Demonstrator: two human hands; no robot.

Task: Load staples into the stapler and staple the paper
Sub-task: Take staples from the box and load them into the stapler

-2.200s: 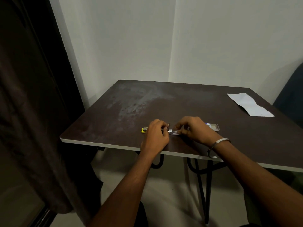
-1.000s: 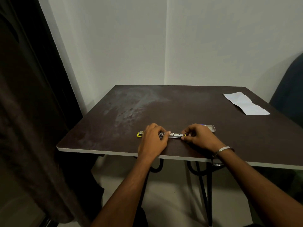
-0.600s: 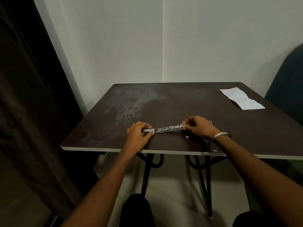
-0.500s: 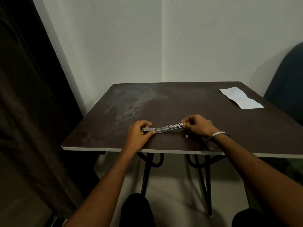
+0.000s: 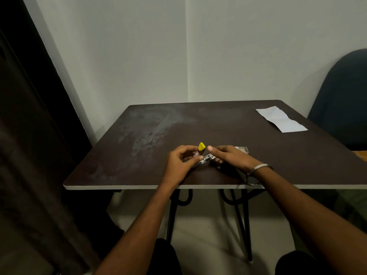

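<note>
My left hand (image 5: 179,165) pinched the stapler (image 5: 202,155), yellow end raised, near the surface's (image 5: 139,175) front edge. My right hand (image 5: 230,157), bangle (image 5: 258,168) at wrist, gripped its metal end. Paper (image 5: 281,119): far right corner, well apart.

We see the stapler (image 5: 204,157) on the table (image 5: 139,175) near its front edge, gripped from both sides: left hand (image 5: 181,165) on its left end, right hand (image 5: 231,158) on its right. One end of the stapler sticks up between the two hands. Just right of and behind the grip, partly under the right hand, lies a staple packet (image 5: 242,149). The paper (image 5: 281,119) lies well apart, far right and behind the grip, at the table's back right corner. A chair (image 5: 343,100) stands right of the table, beyond the paper.
</note>
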